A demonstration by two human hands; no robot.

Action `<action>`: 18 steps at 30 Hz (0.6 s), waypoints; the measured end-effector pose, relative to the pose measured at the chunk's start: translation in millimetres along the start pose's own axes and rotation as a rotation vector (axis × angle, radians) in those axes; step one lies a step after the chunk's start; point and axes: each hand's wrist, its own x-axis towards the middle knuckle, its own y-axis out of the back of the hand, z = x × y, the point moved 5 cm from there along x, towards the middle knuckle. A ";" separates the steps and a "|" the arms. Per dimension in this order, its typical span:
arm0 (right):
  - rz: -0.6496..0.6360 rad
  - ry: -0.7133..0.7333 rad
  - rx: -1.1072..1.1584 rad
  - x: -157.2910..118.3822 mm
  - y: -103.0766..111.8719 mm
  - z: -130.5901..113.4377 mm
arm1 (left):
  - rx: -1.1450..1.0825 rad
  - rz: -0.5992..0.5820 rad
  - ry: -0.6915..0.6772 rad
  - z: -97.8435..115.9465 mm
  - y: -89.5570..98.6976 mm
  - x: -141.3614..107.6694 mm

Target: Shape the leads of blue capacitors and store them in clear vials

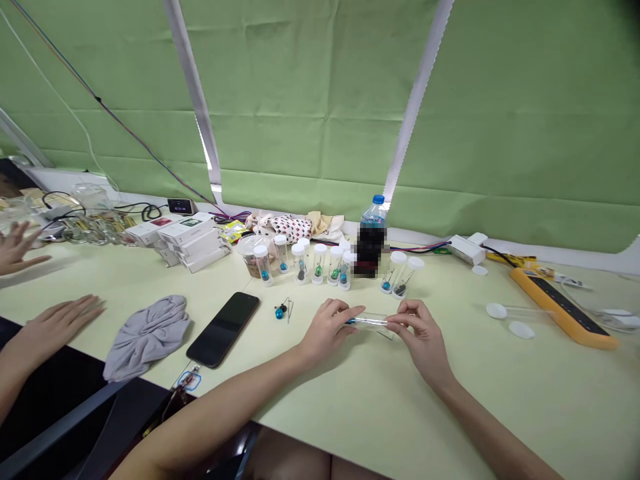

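Level above the table, a clear plastic tube (pixel 374 319) lies between my two hands. Inside are a thin metal rod and something blue at the left end. My left hand (pixel 327 331) is closed around that end. The fingers of my right hand (pixel 420 337) are pinched at the other end; whether they also touch the rod is hidden. Under the tube, part of a thin metal piece (pixel 385 335) shows on the table. To the left lie a blue ball (pixel 279 313) with small dark parts and bent metal pins (pixel 289 310). Several white-capped tubes (pixel 319 265) with coloured balls stand behind.
A phone (pixel 223 330) and grey cloth (pixel 149 333) lie left, near a co-worker's hands (pixel 50 330). White boxes (pixel 187 233) are stacked behind. A dark drink bottle (pixel 373 233) stands at the back. White caps (pixel 497 311) and an orange power strip (pixel 565 310) are right.
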 end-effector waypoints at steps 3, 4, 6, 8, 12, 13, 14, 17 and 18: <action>-0.070 0.096 -0.082 1.0 -3.3 -0.6 | 0.013 -0.020 -0.012 -1.2 -2.5 -0.5; -0.119 0.131 -0.108 1.4 -5.2 -1.6 | 0.017 -0.027 -0.003 -2.0 -3.2 -0.5; -0.233 0.185 -0.146 2.4 -8.8 -3.9 | 0.010 -0.039 0.020 -3.1 -4.1 -0.3; -0.368 0.210 -0.151 3.5 -11.1 -6.5 | -0.025 -0.043 0.044 -3.4 -3.6 0.4; -0.629 0.220 -0.107 4.0 -9.4 -10.8 | -0.155 -0.032 0.120 -3.6 3.2 4.6; -0.647 0.229 -0.101 4.3 -7.2 -11.3 | -0.185 -0.027 0.146 -4.1 5.7 6.1; -0.638 0.243 -0.101 4.9 -4.8 -11.5 | -0.210 -0.022 0.170 -4.8 8.3 7.5; -0.574 0.290 -0.143 5.6 -1.2 -9.2 | -0.233 -0.018 0.196 -6.3 13.4 10.5; -0.571 0.298 -0.162 4.9 -2.3 -8.0 | -0.229 -0.023 0.192 -6.5 13.6 10.7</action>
